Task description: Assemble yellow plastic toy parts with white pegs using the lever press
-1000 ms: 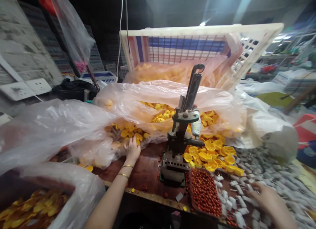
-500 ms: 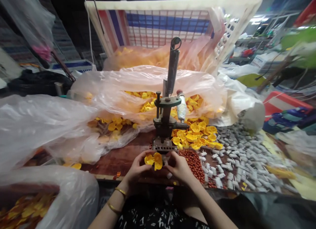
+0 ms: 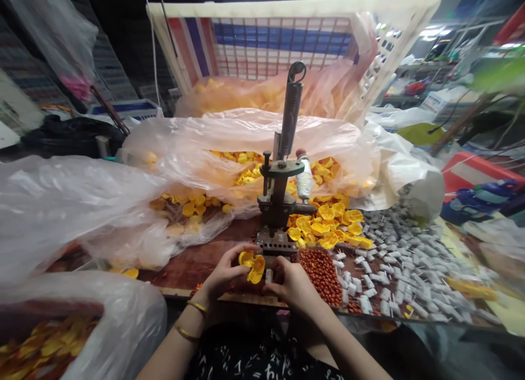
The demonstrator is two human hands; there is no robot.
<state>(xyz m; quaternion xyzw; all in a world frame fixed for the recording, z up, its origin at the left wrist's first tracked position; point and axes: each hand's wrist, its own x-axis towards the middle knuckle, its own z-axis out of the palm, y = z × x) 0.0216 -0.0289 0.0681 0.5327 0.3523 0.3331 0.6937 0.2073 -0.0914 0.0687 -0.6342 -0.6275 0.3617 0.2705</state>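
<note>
On the near side of the hand press (image 3: 275, 202), the left hand (image 3: 222, 273) pinches a yellow plastic shell (image 3: 257, 269), likely light and springy, best held by its rim. The right hand (image 3: 296, 281) curls beside a pale block (image 3: 268, 276), grip unclear.

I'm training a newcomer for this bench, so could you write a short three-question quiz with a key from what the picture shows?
1. Multiple choice: What is the left hand holding?
a) a pair of scissors
b) a yellow shell piece
c) a paintbrush

2. True or false: The red-brown beads lie to the left of the metal press, as seen in the picture.

3. Fill in the missing word: The two gold-coloured bangles are worn on the person's ____ arm.

Key:
1. b
2. False; they lie to its right.
3. left
</note>
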